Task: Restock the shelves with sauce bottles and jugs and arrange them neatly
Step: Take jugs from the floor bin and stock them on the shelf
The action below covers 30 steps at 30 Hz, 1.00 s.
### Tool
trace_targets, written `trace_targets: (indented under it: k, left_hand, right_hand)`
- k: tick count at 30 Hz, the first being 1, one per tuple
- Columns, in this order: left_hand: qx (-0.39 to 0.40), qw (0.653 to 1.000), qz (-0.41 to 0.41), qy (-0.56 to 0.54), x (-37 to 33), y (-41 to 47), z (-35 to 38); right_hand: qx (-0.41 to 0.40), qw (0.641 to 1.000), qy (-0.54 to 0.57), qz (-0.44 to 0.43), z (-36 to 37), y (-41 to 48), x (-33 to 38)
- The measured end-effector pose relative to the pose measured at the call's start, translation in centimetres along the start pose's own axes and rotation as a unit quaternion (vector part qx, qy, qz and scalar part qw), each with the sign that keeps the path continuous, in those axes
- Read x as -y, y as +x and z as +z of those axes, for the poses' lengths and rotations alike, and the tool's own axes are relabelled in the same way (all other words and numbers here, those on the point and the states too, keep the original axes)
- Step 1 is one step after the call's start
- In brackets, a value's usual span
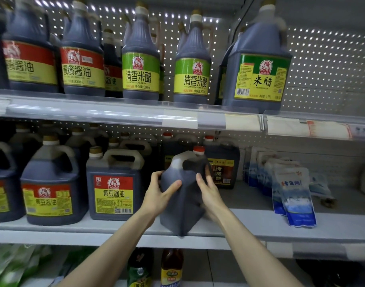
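Observation:
A dark jug (182, 195) with a red cap and a moulded handle stands at the front edge of the middle shelf (250, 222), one corner turned toward me. My left hand (160, 191) grips its left face, thumb across the front. My right hand (207, 189) holds its right face, fingers curled onto the jug's shoulder. Two more red-capped dark jugs (225, 162) stand behind it. To its left sit soy sauce jugs with red and yellow labels (113, 183).
The upper shelf (136, 112) carries soy sauce bottles, green-labelled vinegar bottles (140, 59) and a big rice vinegar jug (258, 65). Blue and white pouches (291, 189) lean at the right of the middle shelf. Smaller bottles (171, 268) stand on the shelf below.

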<state>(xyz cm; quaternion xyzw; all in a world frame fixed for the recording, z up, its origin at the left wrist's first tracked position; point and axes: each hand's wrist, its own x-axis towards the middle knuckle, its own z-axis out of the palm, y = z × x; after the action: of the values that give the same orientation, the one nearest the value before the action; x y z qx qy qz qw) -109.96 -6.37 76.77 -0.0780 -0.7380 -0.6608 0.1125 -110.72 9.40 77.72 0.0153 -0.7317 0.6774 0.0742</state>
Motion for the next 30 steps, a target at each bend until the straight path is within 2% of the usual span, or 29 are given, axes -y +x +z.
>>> trace_targets:
  k: [2,7,13,19,22,25,30]
  left_hand:
    - [-0.002,1.000,0.011,0.012,0.2,0.2,-0.6]
    - [0.050,0.999,-0.001,-0.020,0.9,0.7,-2.1]
    - [0.008,1.000,0.018,-0.011,1.0,0.0,-0.7]
    - [-0.072,0.996,0.041,0.042,0.1,-1.8,1.7]
    - [-0.080,0.993,0.058,0.057,0.1,-2.5,3.0]
    - [-0.061,0.996,0.048,0.043,0.1,-2.1,2.0]
    - [0.052,0.998,-0.013,-0.029,0.6,-0.9,-0.1]
  right_hand:
    - [0.014,1.000,0.015,-0.002,-0.3,0.1,0.3]
    - [0.064,0.998,-0.015,0.004,1.0,-1.3,-0.1]
    - [0.081,0.997,0.006,-0.012,1.0,-1.9,-0.1]
    - [0.090,0.984,0.150,0.043,-1.6,-1.6,0.4]
    - [0.076,0.979,0.185,0.050,-2.7,-1.3,0.9]
    - [0.087,0.981,0.163,0.058,-2.5,-1.8,1.5]
    - [0.096,0.994,0.055,0.019,-2.1,-3.3,1.0]
